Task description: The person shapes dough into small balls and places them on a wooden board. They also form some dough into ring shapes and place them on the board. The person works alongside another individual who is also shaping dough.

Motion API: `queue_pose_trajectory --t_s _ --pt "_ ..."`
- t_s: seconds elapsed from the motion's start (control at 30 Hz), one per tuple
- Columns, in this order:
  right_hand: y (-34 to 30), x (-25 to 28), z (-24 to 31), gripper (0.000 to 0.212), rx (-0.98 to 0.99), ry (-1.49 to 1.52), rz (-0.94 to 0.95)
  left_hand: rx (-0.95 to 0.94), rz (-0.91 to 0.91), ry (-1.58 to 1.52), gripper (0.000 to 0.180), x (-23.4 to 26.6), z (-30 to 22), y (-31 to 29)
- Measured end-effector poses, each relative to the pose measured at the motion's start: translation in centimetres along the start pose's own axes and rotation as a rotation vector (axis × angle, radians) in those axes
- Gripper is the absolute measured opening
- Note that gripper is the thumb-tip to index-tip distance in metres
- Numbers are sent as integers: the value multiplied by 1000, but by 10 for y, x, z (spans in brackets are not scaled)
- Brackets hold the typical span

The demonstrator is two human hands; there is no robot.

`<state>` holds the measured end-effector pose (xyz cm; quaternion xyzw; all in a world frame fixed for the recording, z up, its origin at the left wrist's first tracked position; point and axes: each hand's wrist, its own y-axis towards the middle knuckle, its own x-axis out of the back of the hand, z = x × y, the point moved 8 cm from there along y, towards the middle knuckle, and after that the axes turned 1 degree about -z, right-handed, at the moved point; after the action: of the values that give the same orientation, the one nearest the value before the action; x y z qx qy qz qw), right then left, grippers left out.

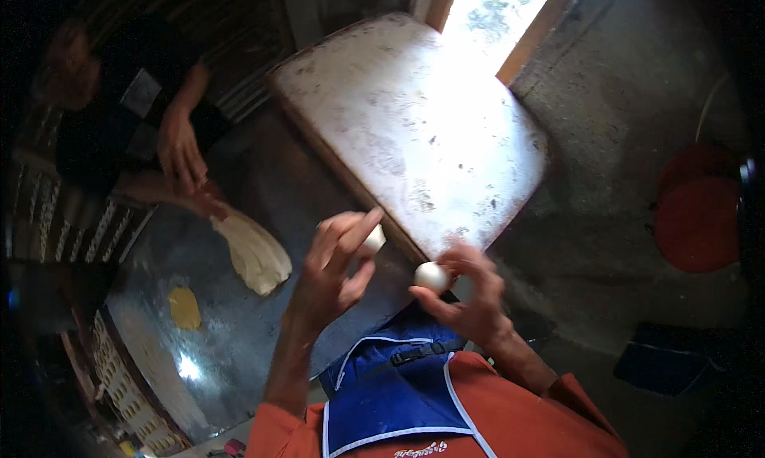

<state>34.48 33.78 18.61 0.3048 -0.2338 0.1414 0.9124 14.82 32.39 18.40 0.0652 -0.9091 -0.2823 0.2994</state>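
Observation:
My left hand (325, 265) is raised over the table by the near edge of a large pale tray. Its thumb and fingers close round a small white piece of dough (374, 239), partly covered by the fingers. Just to the right and a bit nearer, my right hand (478, 297) grips a smooth, round, white dough ball (431, 277) between thumb and fingertips. The two pieces are apart from each other. Right beside the left hand, a long, pale lump of dough (253, 255) lies on the dark metal table (231, 330).
Across the table at left, a person in dark clothes has a hand (182, 151) near the dough lump. A flat yellow piece (184, 308) lies on the table. The scuffed tray (374, 99) fills the far middle. Yellowish pieces line a rack (131, 386); red stools (697, 219) stand right.

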Motion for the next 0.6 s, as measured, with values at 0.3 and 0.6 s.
queue_pose_trajectory --t_s 0.3,0.6 --pt "-18 48 -90 97 -14 -459 -135 94 164 203 96 -102 40 42" --pt "-24 -76 -7 47 180 277 447 881 -476 -10 42 -9 67 -199"
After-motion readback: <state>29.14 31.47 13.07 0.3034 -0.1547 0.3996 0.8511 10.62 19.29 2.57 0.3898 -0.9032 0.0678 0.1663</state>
